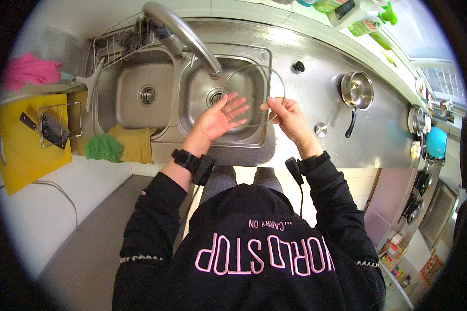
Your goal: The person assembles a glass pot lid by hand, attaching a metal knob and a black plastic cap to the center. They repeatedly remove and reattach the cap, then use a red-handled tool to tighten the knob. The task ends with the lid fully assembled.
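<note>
Insp. of sink area, one person at work, bare-handed, black sleeves, dark straps at both wrists. R. hand (290,119) was narrow: thumb and fingers pinched the R. edge of a round, transparent disc w/ thin rim (254,85), prob. glass. Said disc was held up off all surfaces, mostly above the R. basin of brushed s/steel (194,85), its R. edge reaching past the basin toward the c'top. L. hand (218,116) was wide, palm up, fingers spread, nothing in its grip; fingers overlapped the disc's lower L. part in view. Contact betw. the two: could not tell.

A curved s/steel faucet (189,39) had its spout over the R. basin, just beside the disc's upper L. edge. L. basin, also s/steel (132,111), adj.; a green cloth (105,149) and a mustard-yellow cloth (132,145) hung at its front edge.

On the s/steel c'top (308,98), R. side: small round black knob-like pc. (298,66), near the disc; small round shiny metal pc. (320,129), just beside the R. wrist; s/steel saucepan w/ black handle (357,90), farther R., upright, handle toward the front edge. Far L.: yellow rectangular board (18,155), w/ a dark-handled utensil (30,122) across it.
</note>
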